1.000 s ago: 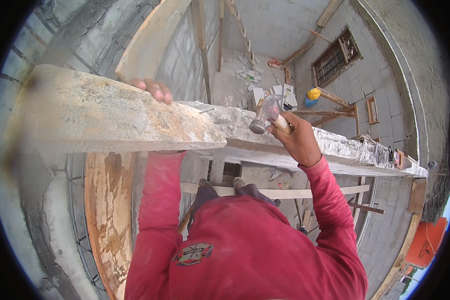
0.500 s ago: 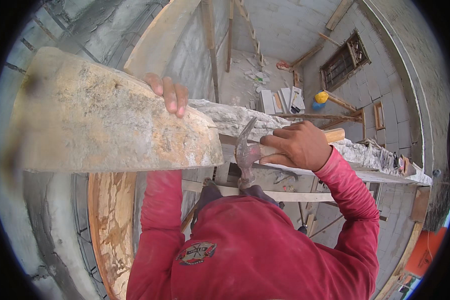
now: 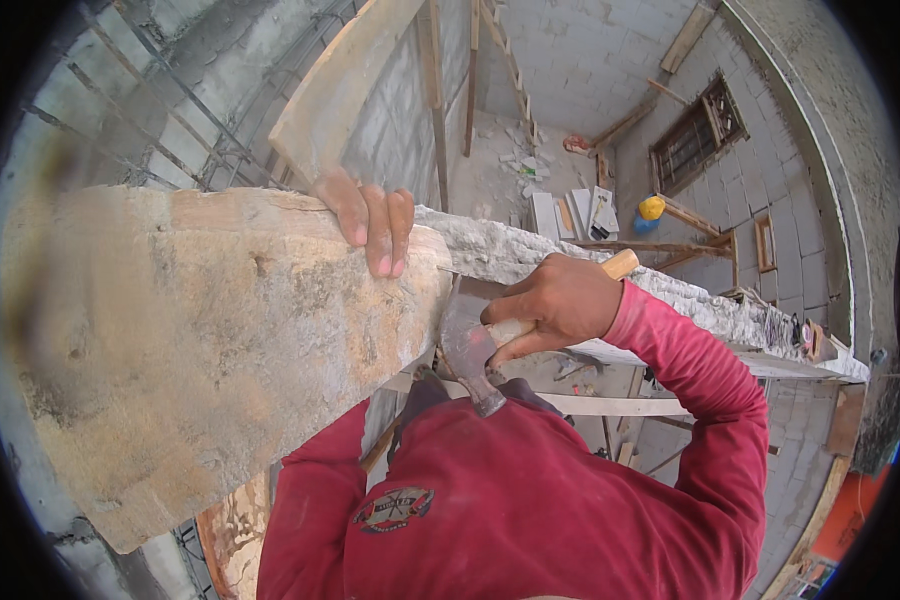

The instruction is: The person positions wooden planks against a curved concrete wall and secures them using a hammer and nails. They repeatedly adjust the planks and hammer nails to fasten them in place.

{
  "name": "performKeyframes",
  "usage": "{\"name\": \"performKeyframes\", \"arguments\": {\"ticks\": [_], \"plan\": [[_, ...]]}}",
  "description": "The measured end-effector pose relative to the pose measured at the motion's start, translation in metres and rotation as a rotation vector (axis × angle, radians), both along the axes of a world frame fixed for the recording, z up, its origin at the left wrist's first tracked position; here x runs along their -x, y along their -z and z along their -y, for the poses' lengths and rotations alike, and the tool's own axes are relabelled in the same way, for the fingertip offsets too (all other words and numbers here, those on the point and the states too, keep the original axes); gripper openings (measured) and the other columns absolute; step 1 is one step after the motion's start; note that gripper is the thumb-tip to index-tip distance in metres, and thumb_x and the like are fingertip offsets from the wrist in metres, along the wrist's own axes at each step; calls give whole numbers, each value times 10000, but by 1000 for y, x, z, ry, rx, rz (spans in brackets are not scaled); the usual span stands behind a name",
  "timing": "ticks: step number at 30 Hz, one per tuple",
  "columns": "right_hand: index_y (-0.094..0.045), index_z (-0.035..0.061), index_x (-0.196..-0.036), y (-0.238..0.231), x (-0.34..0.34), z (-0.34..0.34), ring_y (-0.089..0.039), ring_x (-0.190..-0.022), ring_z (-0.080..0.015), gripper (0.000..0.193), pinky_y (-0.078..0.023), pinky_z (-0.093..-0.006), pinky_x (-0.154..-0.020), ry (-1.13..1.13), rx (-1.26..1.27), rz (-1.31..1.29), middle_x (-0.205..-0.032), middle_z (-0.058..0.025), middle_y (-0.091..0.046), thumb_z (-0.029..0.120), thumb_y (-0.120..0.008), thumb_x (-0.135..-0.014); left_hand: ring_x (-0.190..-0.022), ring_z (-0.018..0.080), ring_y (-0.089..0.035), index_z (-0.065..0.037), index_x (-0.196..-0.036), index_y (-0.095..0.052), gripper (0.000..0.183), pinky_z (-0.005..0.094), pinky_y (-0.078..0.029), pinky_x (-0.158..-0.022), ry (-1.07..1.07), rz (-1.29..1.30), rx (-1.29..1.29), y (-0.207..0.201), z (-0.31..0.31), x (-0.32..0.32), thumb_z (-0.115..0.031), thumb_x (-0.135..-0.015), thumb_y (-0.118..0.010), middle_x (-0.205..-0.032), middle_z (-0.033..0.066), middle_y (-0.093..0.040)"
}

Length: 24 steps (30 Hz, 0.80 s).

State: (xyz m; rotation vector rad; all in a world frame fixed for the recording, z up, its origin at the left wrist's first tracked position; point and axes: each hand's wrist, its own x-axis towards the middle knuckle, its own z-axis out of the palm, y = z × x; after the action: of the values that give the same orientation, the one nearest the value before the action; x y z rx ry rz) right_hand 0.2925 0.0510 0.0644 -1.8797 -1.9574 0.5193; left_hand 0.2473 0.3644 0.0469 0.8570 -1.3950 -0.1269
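Observation:
A wide, weathered wooden board point(image 3: 220, 330) spans the left half of the view, its face caked with dried cement. My left hand point(image 3: 374, 222) is closed over the board's upper edge near its right end, fingers bent over the face and thumb hidden. In my right hand point(image 3: 562, 308) is a claw hammer point(image 3: 468, 345), gripped by its wooden handle close to the head. The hammer's metal head is right beside the board's end; whether they touch I cannot tell. A thin nail-like piece sticks out of that end, near the hammer's claw.
Behind my hands runs a rough concrete ledge point(image 3: 660, 293), with wire and small items at its right end. Another board point(image 3: 340, 90) leans at the upper left beside steel bars point(image 3: 160, 80). Far below, the floor holds pale blocks point(image 3: 575, 210), a yellow object point(image 3: 651, 207) and timber props.
The board has tilted, its lower edge now sloping down to the left and more of its face showing. The hammer has shifted left and turned, its head closer to the board's end.

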Motion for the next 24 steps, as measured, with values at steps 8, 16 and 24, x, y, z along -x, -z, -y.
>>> {"name": "performKeyframes", "arguments": {"ticks": [8,16,24], "plan": [[-727,189,-1228,-30,-4,4,-685,-596,-339,510,-533,-442,-549,205,-115,310,-699,-87,-704,605,-682,-937,-1171,322,-662,-60,-1367,-528,558,417,-536,-1007,-432,-290,212,-3,25,52,-523,-1055,-517,-1379,216,-566],[-688,287,-1247,-62,-20,-2,-700,-603,-239,468,-526,-395,-523,201,-142,679,-661,-15,-622,627,-625,-933,-1231,341,-645,-51,-1403,-523,669,426,-521,-1034,-1099,-611,420,6,106,90,-608,-1033,-505,-1472,235,-502],[-689,289,-1245,-53,-14,-3,-683,-619,-214,481,-528,-347,-569,263,-262,789,-696,1,-594,620,-663,-898,-1290,361,-629,-41,-1438,-518,781,435,-507,-1061,-1268,-761,375,17,123,119,-694,-1011,-493,-1564,254,-438]]}}
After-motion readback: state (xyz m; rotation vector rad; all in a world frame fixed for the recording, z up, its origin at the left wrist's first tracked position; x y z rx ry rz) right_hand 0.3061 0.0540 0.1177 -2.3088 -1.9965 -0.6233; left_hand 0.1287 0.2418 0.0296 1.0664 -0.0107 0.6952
